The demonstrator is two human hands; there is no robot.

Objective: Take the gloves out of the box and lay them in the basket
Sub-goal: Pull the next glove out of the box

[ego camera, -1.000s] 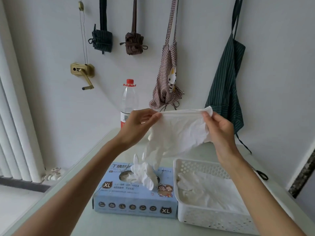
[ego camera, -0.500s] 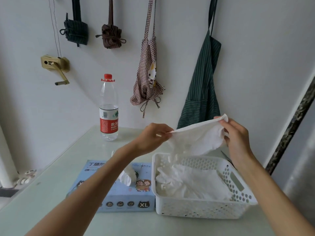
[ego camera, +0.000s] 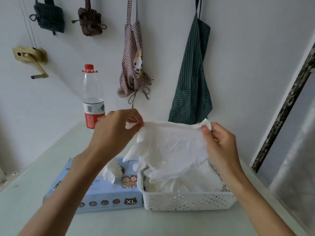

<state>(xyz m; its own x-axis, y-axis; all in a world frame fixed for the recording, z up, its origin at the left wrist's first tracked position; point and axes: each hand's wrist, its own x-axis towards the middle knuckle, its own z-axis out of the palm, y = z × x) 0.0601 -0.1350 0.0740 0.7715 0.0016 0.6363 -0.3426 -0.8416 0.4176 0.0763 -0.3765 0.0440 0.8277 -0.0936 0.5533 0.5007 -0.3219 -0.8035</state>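
- Glove point(ego camera: 172, 145), white and thin, hangs stretched between both hands above the basket; cuff edge uppermost, fingers drooping at its lower left.
- Left hand point(ego camera: 115, 132): thumb and forefinger pinched on the glove's left cuff corner; a small tab of material pokes out beside the fingertips.
- Right hand point(ego camera: 219, 143): fingers curled, pinching the right cuff corner, with a bunched fold showing above the knuckles.
- Between the hands the cuff runs nearly taut and level; the sheet below it is creased and sags. Judgement: very light, limp, no stiffness of its own, likely to cling and crumple once let go.
- Judgement on hold: the two cuff corners are the sensible grip points, since they keep the piece spread flat. A pinch suffices; hard pulling could stretch or tear film this thin.
- Directly below the hands: white perforated basket point(ego camera: 187, 200), already holding a heap of gloves point(ego camera: 184, 183). The held glove's lower edge appears to touch or nearly touch that heap; cannot tell which.
- Below the left forearm: blue glove box point(ego camera: 109, 196), marked XL, just beside the basket's left wall. Another glove point(ego camera: 112, 171) protrudes from its top opening.
- Beyond the left hand: plastic bottle point(ego camera: 92, 97) with red cap, standing on the table point(ego camera: 51, 157) near the wall.
- Judgement: lower evenly, release both corners together.
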